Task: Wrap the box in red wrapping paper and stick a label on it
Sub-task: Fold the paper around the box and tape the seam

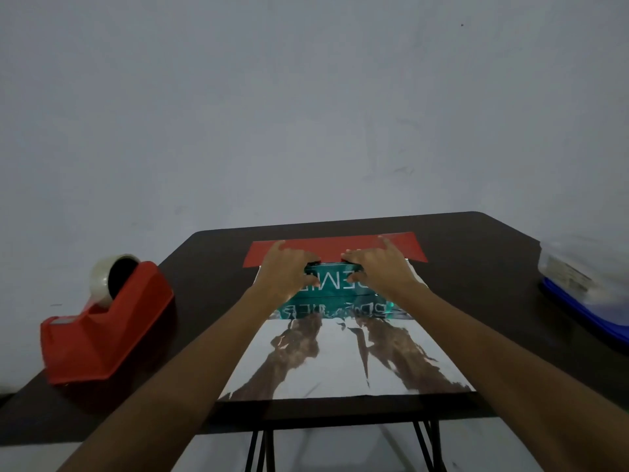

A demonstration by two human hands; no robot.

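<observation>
Item: teal box with white lettering, lying flat on the far half of a sheet of wrapping paper, mid-table. The paper is spread silver side up and mirrors the box and both forearms. Its near edge reaches the table's near edge. Its far end shows as a red strip lying flat just beyond the box. Left hand: set on the box's left end, fingers curled over the far edge and thumb against the near face, gripping the box. One outer finger stretches out onto the red strip. Right hand: set likewise on the box's right end, fingers hooked over the far edge and thumb on the near face, gripping the box, with one outer finger reaching onto the red strip. Support: dark table with thin black legs, set against a plain pale wall. Left side: red tape dispenser, well apart from the paper, carrying a roll of tape at its far end. Right edge: blue tray, partly out of view, with a clear plastic bag resting on it. The bag's contents are too blurred to tell.
</observation>
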